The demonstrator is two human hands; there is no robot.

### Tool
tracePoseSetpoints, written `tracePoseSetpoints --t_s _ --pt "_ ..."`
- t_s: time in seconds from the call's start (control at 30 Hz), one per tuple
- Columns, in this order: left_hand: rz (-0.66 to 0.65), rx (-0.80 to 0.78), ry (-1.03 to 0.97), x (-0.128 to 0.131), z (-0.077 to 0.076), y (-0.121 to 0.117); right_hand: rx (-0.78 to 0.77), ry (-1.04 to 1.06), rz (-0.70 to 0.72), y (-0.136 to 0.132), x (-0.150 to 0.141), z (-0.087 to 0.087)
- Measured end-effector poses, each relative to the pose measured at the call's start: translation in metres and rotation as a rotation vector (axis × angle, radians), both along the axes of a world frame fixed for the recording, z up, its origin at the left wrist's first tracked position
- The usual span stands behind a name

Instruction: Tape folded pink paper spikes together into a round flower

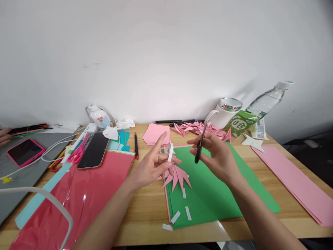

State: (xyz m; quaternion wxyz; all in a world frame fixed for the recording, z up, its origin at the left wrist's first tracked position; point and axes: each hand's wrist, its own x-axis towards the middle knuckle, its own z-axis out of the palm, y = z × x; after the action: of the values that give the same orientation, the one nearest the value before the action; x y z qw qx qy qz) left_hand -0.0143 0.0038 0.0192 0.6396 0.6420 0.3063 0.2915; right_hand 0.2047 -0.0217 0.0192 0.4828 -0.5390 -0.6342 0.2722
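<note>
My left hand point(153, 164) is closed around a narrow roll of white tape point(170, 152), its index finger stretched upward. A pair of scissors point(198, 151) with black handles is in my right hand point(221, 156), seen edge-on with the blades pointing up. The scissors are apart from the tape roll. Below my left hand, a fan of folded pink paper points point(177, 177) lies over the left edge of green paper sheets point(213, 194), partly hidden by that hand. Several short white strips point(188, 213) lie on and beside the green sheets' near left corner.
At the back stand a white mug point(221, 116), a tilted water bottle point(267, 100) and a green packet point(240, 123). Folded pink pieces point(208, 130) lie before them. To the left are a phone point(94, 151), pink scissors point(78, 152) and a red packet point(85, 194). Another person's hand point(4, 136) shows far left.
</note>
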Motion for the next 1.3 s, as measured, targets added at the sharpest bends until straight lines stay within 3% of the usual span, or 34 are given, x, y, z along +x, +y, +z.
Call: tracePoseSetpoints --t_s 0.1,0.47,0.73,0.9,1.2,1.3 --pt "-0.002 -0.003 0.035 0.002 0.001 -0.001 0.048 0.063 0.141 -0.004 -0.017 0.003" --pt "0.131 -0.101 -0.082 0.003 0.0 0.003 0.108 -0.018 0.243 -0.017 -0.034 0.008" --pt "0.262 -0.199 -0.22 0.002 -0.002 0.007 0.217 -0.171 0.301 -0.033 -0.045 -0.007" --pt "0.296 -0.266 -0.32 0.004 0.002 0.007 0.276 -0.22 0.261 -0.035 -0.046 -0.011" --pt "0.321 -0.194 -0.164 0.002 -0.001 0.006 0.459 -0.383 0.301 -0.037 -0.051 -0.007" --pt "0.328 -0.172 -0.169 0.001 -0.001 0.007 0.511 -0.443 0.244 -0.04 -0.05 -0.002"
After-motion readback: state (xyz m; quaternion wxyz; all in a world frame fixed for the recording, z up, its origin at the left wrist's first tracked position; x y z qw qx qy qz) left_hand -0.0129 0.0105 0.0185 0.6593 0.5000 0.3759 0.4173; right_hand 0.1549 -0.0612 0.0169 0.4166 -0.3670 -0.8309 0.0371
